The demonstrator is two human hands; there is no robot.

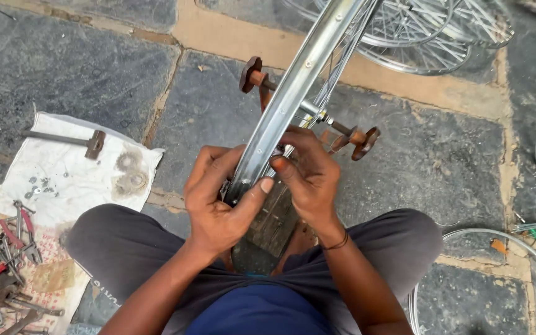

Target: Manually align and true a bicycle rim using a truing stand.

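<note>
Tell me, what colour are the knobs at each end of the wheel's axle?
Rusty reddish-brown knobs, seen in the head view.

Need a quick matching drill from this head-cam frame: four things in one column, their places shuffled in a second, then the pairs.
Things:
1. wheel rim
2. hammer
3. pliers
4. stacked wheels

Places:
A. top of the frame, on the stone floor
B. upper part of the white cloth
C. between the left hand and right hand
D. lower left, among the tools on the cloth

Pairs: 1-C, 2-B, 3-D, 4-A
</note>
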